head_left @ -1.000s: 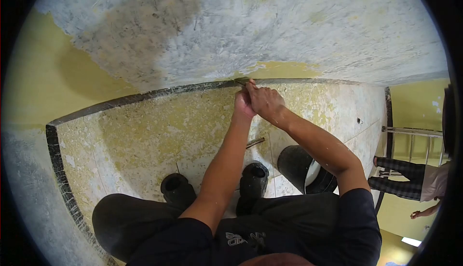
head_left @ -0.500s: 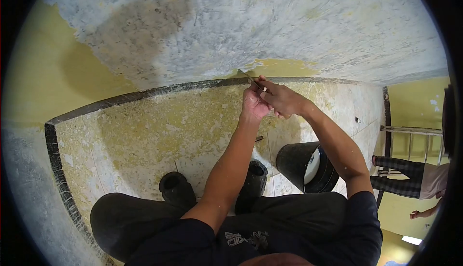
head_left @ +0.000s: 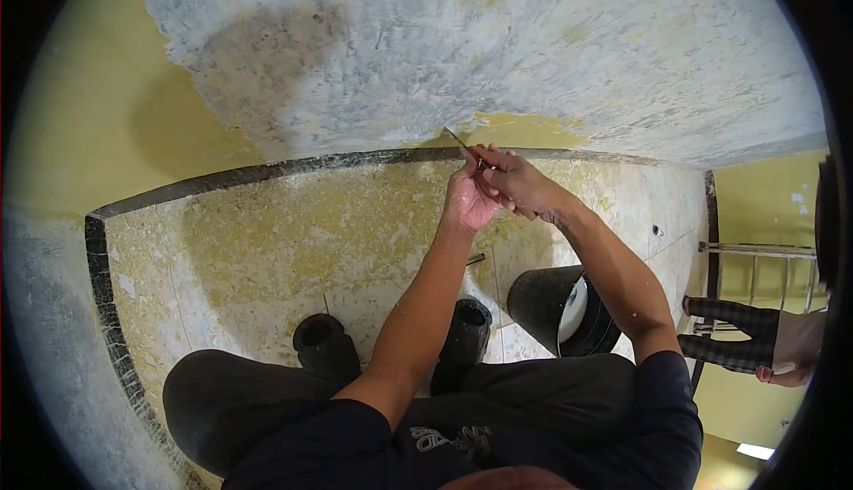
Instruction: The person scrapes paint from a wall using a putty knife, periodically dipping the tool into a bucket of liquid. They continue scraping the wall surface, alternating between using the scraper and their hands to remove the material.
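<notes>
Yellow paint is clinging at left on the wall (head_left: 80,135), scraped grey plaster above. We're crouching, boots (head_left: 324,343) on the floor (head_left: 267,250). Our left hand (head_left: 469,199) and right hand (head_left: 522,186) are both pinching shut on the scraper (head_left: 462,145), blade tip touching the wall just above the skirting (head_left: 267,171). Risk, as we're judging it: w/ a thin two-hand grip the blade could be slipping off & nicking fingers, or gouging plaster. Bucket (head_left: 555,308) is sitting near our knee, could tip. Another person (head_left: 755,343) is standing by a ladder (head_left: 755,263) at right.
</notes>
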### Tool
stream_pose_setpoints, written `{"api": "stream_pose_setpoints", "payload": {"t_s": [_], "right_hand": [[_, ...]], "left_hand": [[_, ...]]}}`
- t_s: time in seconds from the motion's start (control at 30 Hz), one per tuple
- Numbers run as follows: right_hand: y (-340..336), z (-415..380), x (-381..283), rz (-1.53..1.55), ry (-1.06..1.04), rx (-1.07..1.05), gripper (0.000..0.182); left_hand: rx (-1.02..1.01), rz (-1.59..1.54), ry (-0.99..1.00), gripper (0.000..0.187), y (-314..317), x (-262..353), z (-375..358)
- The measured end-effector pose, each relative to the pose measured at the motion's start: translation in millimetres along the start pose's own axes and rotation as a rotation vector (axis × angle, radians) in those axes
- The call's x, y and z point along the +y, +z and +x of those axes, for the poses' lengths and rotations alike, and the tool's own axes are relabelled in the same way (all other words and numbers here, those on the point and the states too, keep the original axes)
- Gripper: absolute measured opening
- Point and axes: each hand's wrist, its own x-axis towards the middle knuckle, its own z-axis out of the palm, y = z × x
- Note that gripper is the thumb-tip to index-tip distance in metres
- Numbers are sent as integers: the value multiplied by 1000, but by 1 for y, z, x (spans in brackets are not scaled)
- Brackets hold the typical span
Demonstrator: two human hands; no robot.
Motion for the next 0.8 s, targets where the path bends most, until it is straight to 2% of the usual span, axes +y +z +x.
{"api": "stream_pose_setpoints", "payload": {"t_s": [0.07,0.13,0.17,0.23,0.3,0.33,0.37,0.4,0.47,0.53,0.57,0.63,0.7,0.73,0.8], "right_hand": [[-2,5,6,-107,-6,-6,49],[7,12,17,-658,-571,294,49],[3,14,22,-661,-569,292,49],[8,3,-8,-693,-302,202,51],[18,8,4,-799,-326,282,45],[21,9,9,-908,-352,360,53],[20,11,11,-911,-351,360,53],[22,7,2,-816,-303,283,45],[22,-3,-25,-717,-252,211,48],[19,-10,-56,-531,62,-22,53],[19,-9,-53,-533,54,-23,53],[18,-4,-33,-504,-97,80,51],[19,7,-17,-550,-168,123,51],[18,11,-12,-589,-234,172,51],[16,9,-15,-569,-214,157,50]], "left_hand": [[37,-15,5,35,6,-5,2],[77,-34,9,36,14,-5,0],[71,-8,18,36,16,-5,-1],[66,13,25,36,21,-11,-4],[53,8,94,35,26,-17,-7],[55,4,96,35,28,-18,-10],[41,44,90,36,31,-16,-11],[31,83,82,37,32,-16,-13],[87,99,89,39,32,-11,-13],[142,122,106,41,35,-12,-16],[169,165,171,39,38,-17,-15],[198,209,238,38,41,-27,-15],[399,230,393,34,49,-34,-15],[397,224,397,34,54,-35,-16],[437,278,407,31,67,-38,-21]]}}
